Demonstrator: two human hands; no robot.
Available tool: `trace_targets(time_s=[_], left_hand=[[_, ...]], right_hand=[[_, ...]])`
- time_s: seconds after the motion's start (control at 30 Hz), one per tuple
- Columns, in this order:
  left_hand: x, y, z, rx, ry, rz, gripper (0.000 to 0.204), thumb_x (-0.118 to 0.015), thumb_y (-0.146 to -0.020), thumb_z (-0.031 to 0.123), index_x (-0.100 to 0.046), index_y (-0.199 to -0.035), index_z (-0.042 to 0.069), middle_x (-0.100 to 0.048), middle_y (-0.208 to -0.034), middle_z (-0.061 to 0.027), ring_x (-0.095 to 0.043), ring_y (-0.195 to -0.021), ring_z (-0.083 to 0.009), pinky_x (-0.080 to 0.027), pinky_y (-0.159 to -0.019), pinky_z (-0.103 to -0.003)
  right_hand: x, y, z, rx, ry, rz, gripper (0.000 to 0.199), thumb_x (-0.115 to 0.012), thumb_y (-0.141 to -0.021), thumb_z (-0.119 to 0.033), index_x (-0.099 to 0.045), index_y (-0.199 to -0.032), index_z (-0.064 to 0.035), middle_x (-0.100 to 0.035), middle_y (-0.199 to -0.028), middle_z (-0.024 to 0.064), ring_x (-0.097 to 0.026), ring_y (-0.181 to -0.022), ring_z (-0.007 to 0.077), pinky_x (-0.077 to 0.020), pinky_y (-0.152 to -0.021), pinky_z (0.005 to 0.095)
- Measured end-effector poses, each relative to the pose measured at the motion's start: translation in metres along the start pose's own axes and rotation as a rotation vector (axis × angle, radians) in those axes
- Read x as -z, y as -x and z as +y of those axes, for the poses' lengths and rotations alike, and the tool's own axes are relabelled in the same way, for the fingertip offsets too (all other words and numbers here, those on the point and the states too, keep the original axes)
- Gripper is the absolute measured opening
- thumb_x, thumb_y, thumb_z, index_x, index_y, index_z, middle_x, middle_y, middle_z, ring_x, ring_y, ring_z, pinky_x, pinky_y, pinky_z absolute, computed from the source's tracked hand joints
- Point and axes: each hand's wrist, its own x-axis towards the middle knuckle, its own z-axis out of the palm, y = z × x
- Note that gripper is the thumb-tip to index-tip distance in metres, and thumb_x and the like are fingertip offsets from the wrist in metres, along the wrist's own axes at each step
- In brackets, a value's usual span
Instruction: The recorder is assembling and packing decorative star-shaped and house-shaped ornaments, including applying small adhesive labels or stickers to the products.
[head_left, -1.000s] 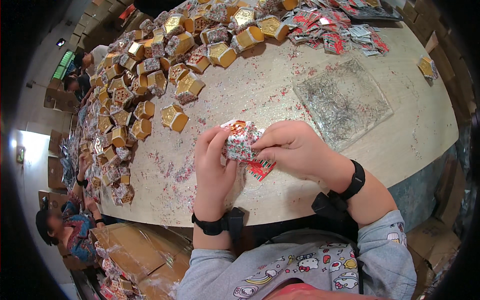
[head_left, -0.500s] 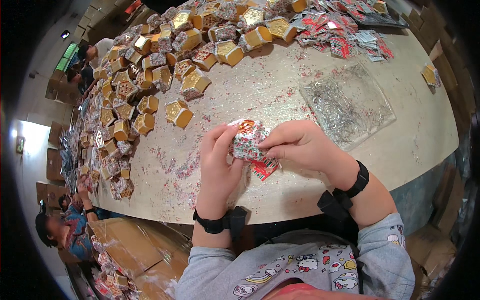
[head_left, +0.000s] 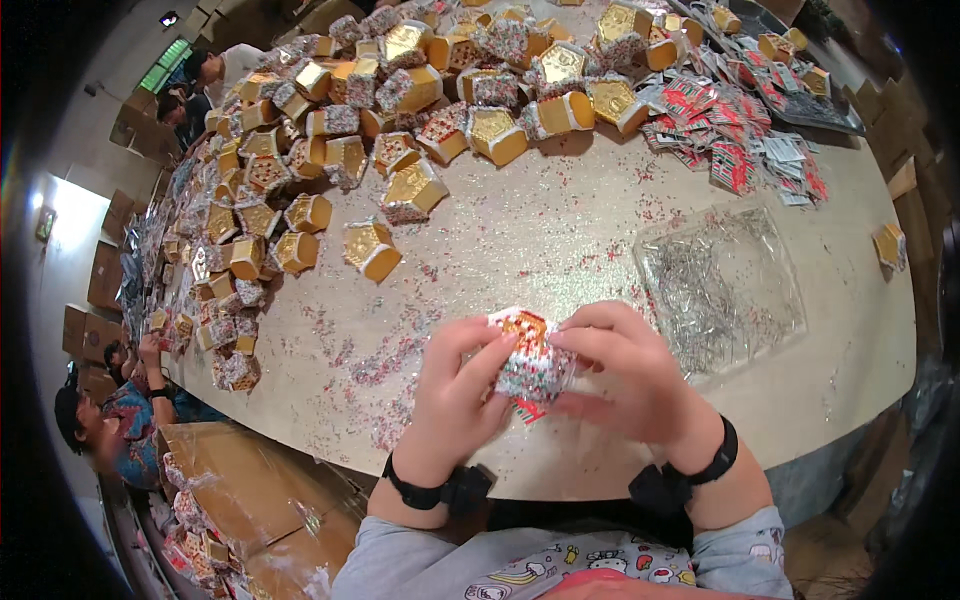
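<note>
A small house-shaped ornament (head_left: 535,375) is held up between my two hands, above the near part of the table. Its roof is white with red and green sprinkles, and an orange face with red dots is turned upward. My left hand (head_left: 460,385) grips its left side with curled fingers. Fingers of my right hand (head_left: 640,375), partly blurred, close on its right edge. Below the ornament a red striped tag (head_left: 527,411) peeks out; its attachment is hidden.
Many gold-and-white house ornaments (head_left: 410,90) are heaped at the far left. Striped cards (head_left: 725,135) lie beside a dark tray (head_left: 825,115). A clear bag of thin silver wires (head_left: 720,290) lies at right. A carton (head_left: 235,475) and a co-worker (head_left: 140,450) are at left.
The ornament has tilted, showing more of its orange face. My right fingers have shifted from a pinch beside the roof to its right edge. The whole view has shifted.
</note>
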Motion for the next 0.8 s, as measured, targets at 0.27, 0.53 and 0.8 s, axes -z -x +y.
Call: trace_targets(time_s=[0.27,0.53,0.8], left_hand=[[-0.016,0.002,-0.022,-0.133,0.05,0.054,0.053,-0.072,-0.064,0.004,-0.052,-0.113,0.007,-0.056,-0.11,-0.0133,-0.056,-0.101,-0.0351,-0.046,-0.084,-0.043],[-0.013,0.001,-0.016,0.104,-0.059,-0.133,0.072,-0.073,-0.068,0.012,-0.038,-0.13,0.0,-0.043,-0.125,-0.0233,-0.042,-0.116,-0.0397,-0.036,-0.096,-0.045],[-0.007,-0.004,-0.013,0.221,-0.089,-0.3,0.046,-0.063,-0.074,0.007,-0.051,-0.118,0.0,-0.055,-0.105,-0.0177,-0.051,-0.101,-0.034,-0.04,-0.089,-0.041]], right_hand=[[0.0,0.001,0.009,0.06,0.239,-0.109,0.061,-0.075,-0.06,-0.009,-0.053,-0.117,-0.0081,-0.053,-0.109,0.0158,-0.058,-0.088,0.0312,-0.0498,-0.074,0.0377],[-0.002,0.005,0.026,-0.428,0.139,0.21,0.061,-0.071,-0.07,-0.002,-0.044,-0.124,0.0004,-0.047,-0.118,0.0159,-0.054,-0.102,0.0247,-0.0485,-0.083,0.0318],[0.002,0.006,0.014,-0.247,0.395,0.296,0.06,-0.068,-0.075,-0.013,-0.043,-0.126,0.0025,-0.043,-0.127,0.023,-0.047,-0.115,0.0371,-0.0383,-0.096,0.0401]])
